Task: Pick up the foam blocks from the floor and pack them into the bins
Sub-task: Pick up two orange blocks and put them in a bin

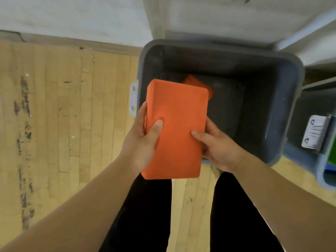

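Grips an orange foam block (pixel 176 128) from both sides: with the left hand (pixel 143 140) clamped on its left edge, thumb pressed on the top face, and with the right hand (pixel 216 148) curled round its right edge. Holds it tilted over the near rim of a dark grey bin (pixel 283 113), far end above the opening. Leaves a second orange block (pixel 198 83) on the bin's bottom, partly hidden behind the held one. Stands in black trousers (pixel 145 215) on a scuffed wooden floor (pixel 54 106).
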A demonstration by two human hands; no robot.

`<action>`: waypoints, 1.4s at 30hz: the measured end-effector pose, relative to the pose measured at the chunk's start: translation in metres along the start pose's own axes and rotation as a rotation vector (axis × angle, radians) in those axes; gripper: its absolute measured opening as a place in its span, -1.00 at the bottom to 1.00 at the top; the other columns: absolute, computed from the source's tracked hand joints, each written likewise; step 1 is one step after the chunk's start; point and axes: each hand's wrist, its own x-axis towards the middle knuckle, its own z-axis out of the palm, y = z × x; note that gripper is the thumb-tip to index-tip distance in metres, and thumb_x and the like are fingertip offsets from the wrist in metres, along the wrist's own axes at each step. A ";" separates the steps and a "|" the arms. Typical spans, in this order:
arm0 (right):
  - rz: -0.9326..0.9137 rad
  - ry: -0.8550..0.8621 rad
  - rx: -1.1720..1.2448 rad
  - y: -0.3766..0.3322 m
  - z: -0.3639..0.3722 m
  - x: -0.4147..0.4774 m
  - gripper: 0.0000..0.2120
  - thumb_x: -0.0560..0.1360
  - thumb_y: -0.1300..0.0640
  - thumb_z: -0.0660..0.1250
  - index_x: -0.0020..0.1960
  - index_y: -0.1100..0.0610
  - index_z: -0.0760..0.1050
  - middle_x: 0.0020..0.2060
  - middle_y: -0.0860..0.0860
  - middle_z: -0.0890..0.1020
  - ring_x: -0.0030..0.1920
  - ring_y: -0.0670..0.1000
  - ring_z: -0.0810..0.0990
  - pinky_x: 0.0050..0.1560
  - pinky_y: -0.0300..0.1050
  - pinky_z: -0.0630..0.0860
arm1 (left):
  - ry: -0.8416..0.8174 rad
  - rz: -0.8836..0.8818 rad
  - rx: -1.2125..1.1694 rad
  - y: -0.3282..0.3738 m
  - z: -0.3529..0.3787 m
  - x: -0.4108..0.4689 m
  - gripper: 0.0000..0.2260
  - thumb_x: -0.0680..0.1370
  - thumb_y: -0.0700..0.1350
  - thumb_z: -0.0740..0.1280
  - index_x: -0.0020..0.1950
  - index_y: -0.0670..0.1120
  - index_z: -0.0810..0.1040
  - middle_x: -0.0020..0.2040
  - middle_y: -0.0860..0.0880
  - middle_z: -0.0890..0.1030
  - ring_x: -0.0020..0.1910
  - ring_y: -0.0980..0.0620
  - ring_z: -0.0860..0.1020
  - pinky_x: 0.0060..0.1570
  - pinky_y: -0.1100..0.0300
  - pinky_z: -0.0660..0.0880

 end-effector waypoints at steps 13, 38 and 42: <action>0.098 0.625 -0.377 0.003 -0.146 -0.001 -0.09 0.58 -0.10 0.41 0.67 -0.15 -0.16 0.55 0.04 0.34 0.49 0.16 0.38 0.46 0.09 0.34 | -0.047 0.104 0.722 -0.001 0.077 0.018 -0.27 0.59 0.20 0.32 0.64 0.23 -0.02 0.54 0.04 0.27 0.48 -0.03 0.32 0.37 -0.05 0.39; -0.231 0.511 -1.289 -0.168 0.076 -0.370 -0.11 0.48 -0.38 0.33 0.63 -0.18 -0.05 0.65 0.03 0.02 0.62 0.14 0.09 0.51 0.21 0.26 | 0.134 0.433 1.167 0.199 -0.108 -0.302 -0.21 0.53 0.40 0.21 0.64 0.12 0.00 0.62 -0.10 0.14 0.57 -0.16 0.17 0.44 -0.14 0.25; -0.331 0.487 -1.394 -0.180 0.063 -0.412 -0.13 0.48 -0.36 0.33 0.64 -0.13 0.02 0.65 0.07 0.05 0.62 0.15 0.10 0.53 0.20 0.24 | 0.250 0.370 1.111 0.203 -0.100 -0.351 -0.22 0.54 0.38 0.22 0.65 0.15 -0.02 0.64 -0.07 0.10 0.59 -0.15 0.13 0.48 -0.12 0.22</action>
